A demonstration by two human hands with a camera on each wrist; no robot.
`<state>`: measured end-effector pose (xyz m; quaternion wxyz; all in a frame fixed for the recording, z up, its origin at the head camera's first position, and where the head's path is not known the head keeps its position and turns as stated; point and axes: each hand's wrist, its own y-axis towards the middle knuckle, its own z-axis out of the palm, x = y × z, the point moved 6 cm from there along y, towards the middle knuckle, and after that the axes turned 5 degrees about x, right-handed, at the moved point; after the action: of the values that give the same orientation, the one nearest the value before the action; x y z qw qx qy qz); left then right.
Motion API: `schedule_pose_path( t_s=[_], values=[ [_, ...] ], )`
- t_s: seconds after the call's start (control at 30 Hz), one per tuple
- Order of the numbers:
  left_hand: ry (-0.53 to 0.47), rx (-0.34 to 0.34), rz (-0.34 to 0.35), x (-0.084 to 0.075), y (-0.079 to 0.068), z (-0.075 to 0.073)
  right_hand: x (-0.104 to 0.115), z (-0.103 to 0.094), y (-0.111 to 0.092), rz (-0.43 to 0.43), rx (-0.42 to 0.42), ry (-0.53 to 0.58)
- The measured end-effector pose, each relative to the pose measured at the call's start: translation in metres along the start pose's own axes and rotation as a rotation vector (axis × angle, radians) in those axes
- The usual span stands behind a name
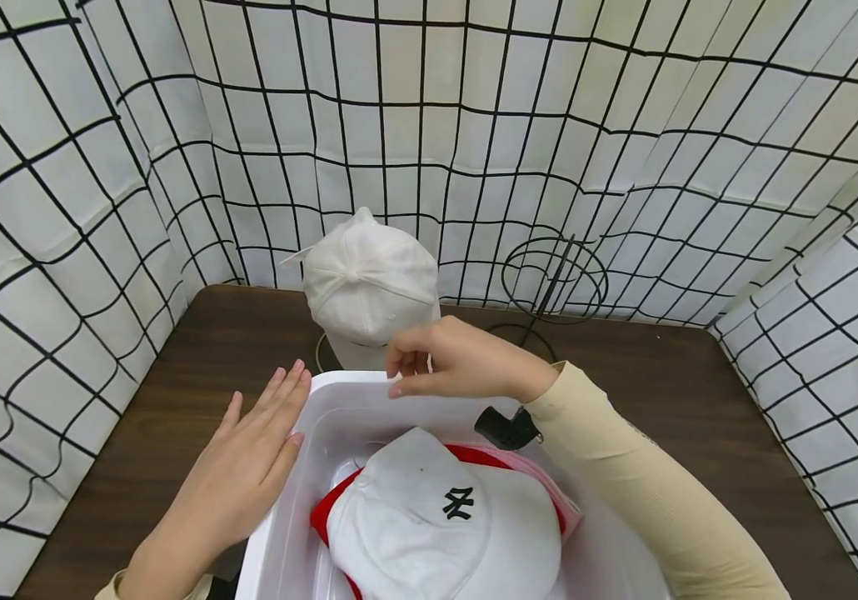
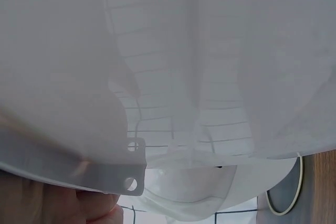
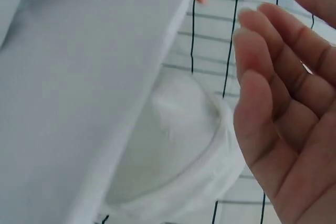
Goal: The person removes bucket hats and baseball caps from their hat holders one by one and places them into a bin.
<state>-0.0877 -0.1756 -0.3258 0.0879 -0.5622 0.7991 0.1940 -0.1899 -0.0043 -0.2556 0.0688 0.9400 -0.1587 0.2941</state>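
A white plastic bin point(image 1: 354, 379) holds a stack of caps. Its top cap point(image 1: 414, 525) is white with a black NY emblem; edges of a red cap point(image 1: 321, 512) and a pink one point(image 1: 568, 504) peek out beneath. Behind the far rim, a plain white cap point(image 1: 369, 279) sits upright, its support mostly hidden. My left hand point(image 1: 249, 458) is at the bin's left rim, fingers straight, holding nothing. Over the far rim, near the plain cap's brim, hovers my right hand point(image 1: 466, 358), fingers loosely bent. In the right wrist view its fingers point(image 3: 254, 103) are beside that cap, apart from it.
A black wire hat stand point(image 1: 556, 283) with round loops stands bare at the back of the dark wooden table point(image 1: 669, 392). Black wire grid panels point(image 1: 474, 108) backed by white cloth enclose the back and both sides. A small black device point(image 1: 507, 427) hangs under the right wrist.
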Motion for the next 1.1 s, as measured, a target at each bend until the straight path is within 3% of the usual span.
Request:
schedule_pose_path(
  t_s=[0.7,0.9,1.1],
  values=[
    [-0.009,0.009,-0.013,-0.001,0.000,-0.001,-0.069,-0.058,0.001,0.277,-0.330,-0.016],
    [-0.014,0.003,-0.013,-0.001,0.001,-0.001,-0.079,-0.062,0.008,0.342,-0.376,0.001],
    [-0.008,-0.002,-0.012,0.000,0.000,-0.002,-0.079,-0.058,0.019,0.346,-0.370,-0.029]
  ],
)
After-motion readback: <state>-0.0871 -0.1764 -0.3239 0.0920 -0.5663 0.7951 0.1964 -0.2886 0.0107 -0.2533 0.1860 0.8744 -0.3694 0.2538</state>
